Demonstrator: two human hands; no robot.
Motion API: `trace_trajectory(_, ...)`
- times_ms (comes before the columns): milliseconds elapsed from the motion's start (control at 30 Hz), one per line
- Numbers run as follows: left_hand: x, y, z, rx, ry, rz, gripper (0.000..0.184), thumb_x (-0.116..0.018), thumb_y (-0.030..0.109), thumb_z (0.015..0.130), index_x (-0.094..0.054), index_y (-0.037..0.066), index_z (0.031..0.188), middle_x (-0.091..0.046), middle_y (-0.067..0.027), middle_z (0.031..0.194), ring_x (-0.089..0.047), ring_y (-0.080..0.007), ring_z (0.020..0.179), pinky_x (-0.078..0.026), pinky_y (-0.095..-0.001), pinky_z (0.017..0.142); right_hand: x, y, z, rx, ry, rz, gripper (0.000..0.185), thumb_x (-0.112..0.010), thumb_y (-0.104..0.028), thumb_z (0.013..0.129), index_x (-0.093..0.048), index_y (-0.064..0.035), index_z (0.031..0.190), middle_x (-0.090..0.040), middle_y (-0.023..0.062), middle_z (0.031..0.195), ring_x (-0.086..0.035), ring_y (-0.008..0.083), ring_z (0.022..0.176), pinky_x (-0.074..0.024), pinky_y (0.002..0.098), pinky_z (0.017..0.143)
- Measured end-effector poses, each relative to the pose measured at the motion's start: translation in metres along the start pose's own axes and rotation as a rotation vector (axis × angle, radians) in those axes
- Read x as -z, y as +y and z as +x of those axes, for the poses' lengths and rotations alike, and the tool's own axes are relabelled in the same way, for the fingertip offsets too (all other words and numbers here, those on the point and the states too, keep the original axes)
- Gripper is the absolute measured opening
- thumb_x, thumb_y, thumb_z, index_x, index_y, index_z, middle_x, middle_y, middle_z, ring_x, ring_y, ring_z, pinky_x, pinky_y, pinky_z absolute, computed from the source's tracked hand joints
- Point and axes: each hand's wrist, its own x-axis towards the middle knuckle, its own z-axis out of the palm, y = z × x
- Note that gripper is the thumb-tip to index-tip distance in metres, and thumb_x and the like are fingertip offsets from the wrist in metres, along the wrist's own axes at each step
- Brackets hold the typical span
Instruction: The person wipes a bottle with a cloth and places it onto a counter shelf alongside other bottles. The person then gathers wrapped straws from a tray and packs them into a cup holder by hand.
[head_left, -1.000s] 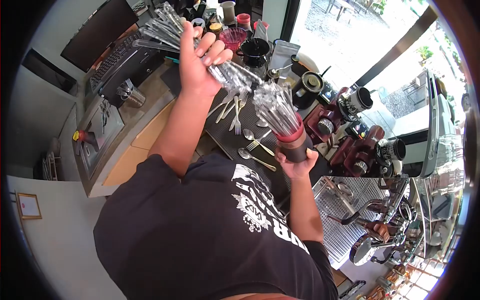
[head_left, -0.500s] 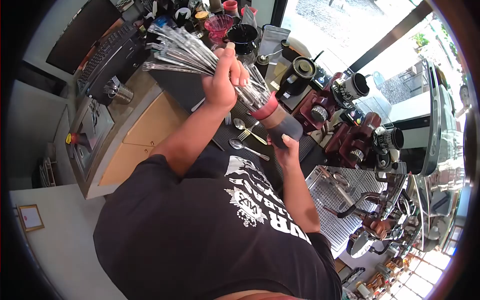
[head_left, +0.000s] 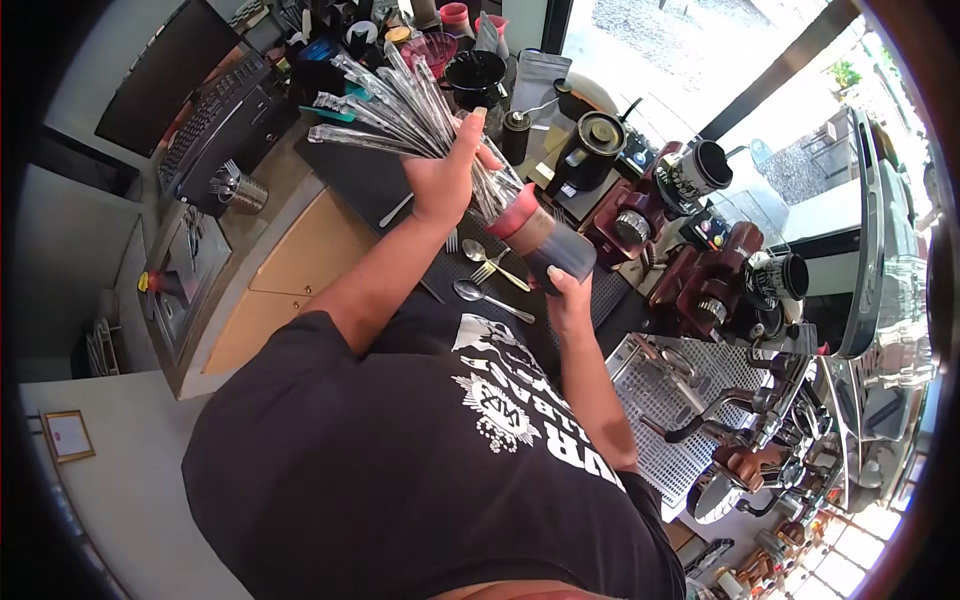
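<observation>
My left hand [head_left: 447, 180] is closed around a bundle of long thin straws [head_left: 400, 110] in clear wrappers, their upper ends fanned out. The lower ends of the bundle run into the mouth of a dark cup [head_left: 560, 252] with a red rim and a brown band. My right hand [head_left: 570, 300] grips that cup near its base, holding it tilted above the counter. Below it, spoons [head_left: 468, 290] and forks [head_left: 490, 266] lie on a black mat [head_left: 440, 268].
Red coffee grinders [head_left: 690, 275] and an espresso machine [head_left: 770, 430] stand to the right. A dark kettle [head_left: 590, 150] and a black dripper [head_left: 475, 75] are at the back. At left are a metal cup of forks [head_left: 240, 188], a keyboard [head_left: 215, 110] and a sink [head_left: 190, 270].
Both hands have shifted slightly, with the cup moving a little left. The straws' upper ends have spread and point more upward.
</observation>
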Motion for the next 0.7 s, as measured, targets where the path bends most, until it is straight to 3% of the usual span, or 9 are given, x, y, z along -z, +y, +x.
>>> trace_trajectory(67, 0.003, -0.009, 0.006, -0.136, -0.079, 0.083, 0.014, -0.067, 0.004, 0.094, -0.054, 0.004, 0.089, -0.059, -0.0057, 0.064, -0.06, -0.0169, 0.046, -0.048, -0.0296, 0.046, -0.001, -0.001, 0.0, -0.019, -0.023, 0.022, 0.072, -0.074, -0.023, 0.077, -0.036, -0.0069, 0.136, -0.055, 0.0144, 0.119, -0.063, 0.0238, 0.095, -0.0571, 0.0355, 0.069)
trace_trajectory(167, -0.003, -0.003, 0.014, -0.047, -0.052, 0.073, 0.015, -0.068, 0.004, 0.094, -0.054, 0.004, 0.088, -0.061, -0.007, 0.061, -0.06, -0.0158, 0.047, -0.047, -0.0277, 0.047, -0.001, 0.001, 0.0, -0.034, -0.053, 0.041, 0.071, -0.073, -0.023, 0.077, -0.036, -0.0072, 0.136, -0.057, 0.0148, 0.117, -0.064, 0.0242, 0.089, -0.0569, 0.0357, 0.068)
trace_trajectory(267, -0.014, 0.003, 0.014, -0.074, -0.073, 0.086, 0.023, -0.07, 0.007, 0.093, -0.059, 0.005, 0.072, -0.064, -0.0046, 0.057, -0.059, -0.012, 0.046, -0.046, -0.0254, 0.052, 0.0, 0.0, 0.002, -0.033, -0.06, 0.085, 0.07, -0.073, -0.023, 0.078, -0.036, -0.0068, 0.135, -0.058, 0.0149, 0.115, -0.065, 0.0245, 0.085, -0.057, 0.0358, 0.067)
trace_trajectory(400, -0.03, 0.005, 0.004, 0.15, -0.029, -0.01, 0.02, -0.072, 0.009, 0.092, -0.058, 0.004, 0.078, -0.063, -0.0064, 0.057, -0.06, -0.0143, 0.046, -0.049, -0.0277, 0.051, -0.013, -0.007, 0.0, -0.017, 0.065, 0.089, 0.067, -0.073, -0.032, 0.076, -0.05, 0.0009, 0.13, -0.064, 0.013, 0.105, -0.066, 0.0216, 0.078, -0.0553, 0.0351, 0.067)
trace_trajectory(500, -0.033, 0.001, -0.003, 0.306, -0.066, -0.181, 0.021, -0.069, 0.017, 0.096, -0.056, 0.005, 0.085, -0.064, -0.0079, 0.063, -0.067, -0.0187, 0.055, -0.054, -0.0308, 0.059, -0.009, -0.001, 0.002, 0.043, 0.153, 0.063, 0.064, -0.072, -0.031, 0.077, -0.051, 0.0011, 0.129, -0.064, 0.0128, 0.104, -0.066, 0.0218, 0.079, -0.0564, 0.0358, 0.069)
trace_trajectory(600, -0.023, -0.008, -0.003, 0.495, -0.09, -0.292, 0.025, -0.065, 0.027, 0.099, -0.055, 0.006, 0.09, -0.065, -0.0096, 0.074, -0.07, -0.025, 0.068, -0.057, -0.0373, 0.069, 0.011, 0.012, 0.006, 0.053, 0.092, 0.104, 0.07, -0.073, -0.015, 0.079, -0.035, -0.0069, 0.138, -0.052, 0.0145, 0.124, -0.061, 0.0248, 0.106, -0.0593, 0.0407, 0.081)
trace_trajectory(700, -0.012, -0.009, 0.002, 0.69, -0.086, -0.396, 0.03, -0.063, 0.034, 0.099, -0.056, 0.006, 0.092, -0.067, -0.0118, 0.084, -0.072, -0.0305, 0.077, -0.058, -0.043, 0.079, 0.005, 0.009, 0.004, 0.074, 0.104, 0.059, 0.072, -0.074, -0.013, 0.079, -0.034, -0.0081, 0.139, -0.051, 0.0134, 0.124, -0.06, 0.025, 0.108, -0.0589, 0.0404, 0.083)
